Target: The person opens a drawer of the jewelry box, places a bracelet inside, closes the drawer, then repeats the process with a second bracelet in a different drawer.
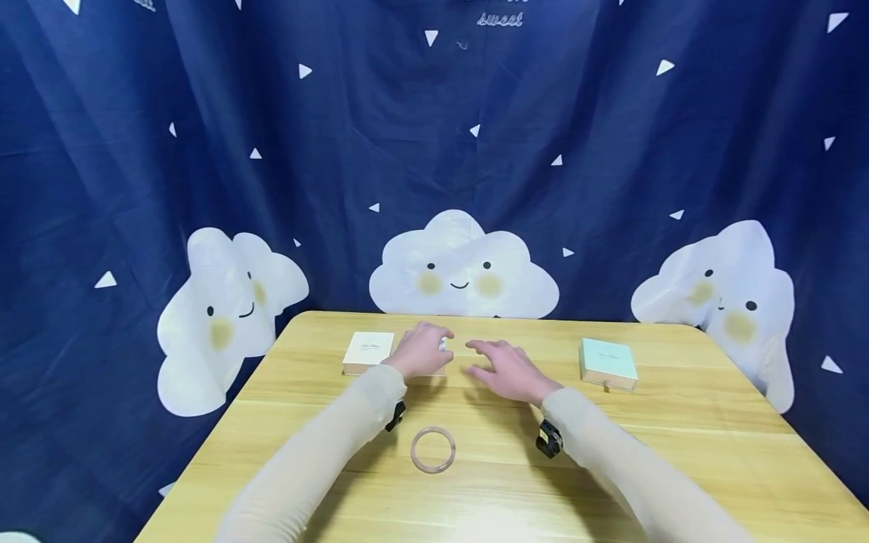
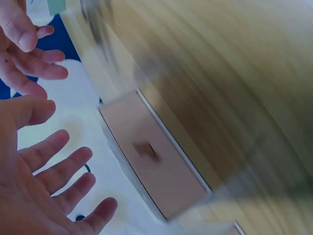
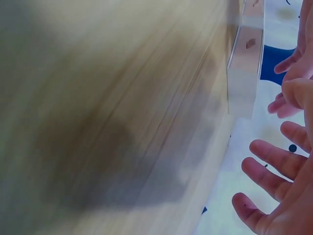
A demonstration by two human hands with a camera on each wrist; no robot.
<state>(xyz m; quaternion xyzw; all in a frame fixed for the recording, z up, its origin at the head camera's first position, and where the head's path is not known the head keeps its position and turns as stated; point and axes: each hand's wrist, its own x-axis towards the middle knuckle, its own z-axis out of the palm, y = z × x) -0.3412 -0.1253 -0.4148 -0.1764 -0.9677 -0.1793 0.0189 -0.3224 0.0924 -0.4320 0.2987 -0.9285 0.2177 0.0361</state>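
My left hand (image 1: 422,348) hovers over a pale box (image 1: 437,370) at the back of the table, hiding most of it. Its fingers are spread and loosely bent, holding nothing. In the left wrist view, the box (image 2: 156,181) shows a pinkish side with a small tab. My right hand (image 1: 509,369) is in the air to the right of that box, fingers apart and nothing in them. Also in the right wrist view are the box (image 3: 244,73) and the right hand's open fingers (image 3: 264,176). A pale pink bangle (image 1: 433,470) lies flat nearer to me, between the forearms.
A white box (image 1: 369,349) with small print stands left of my left hand. A mint-green box (image 1: 607,360) with a small front tab stands to the right. All are on a light wooden table (image 1: 679,452), with a dark blue cloud-patterned curtain (image 1: 434,151) behind it.
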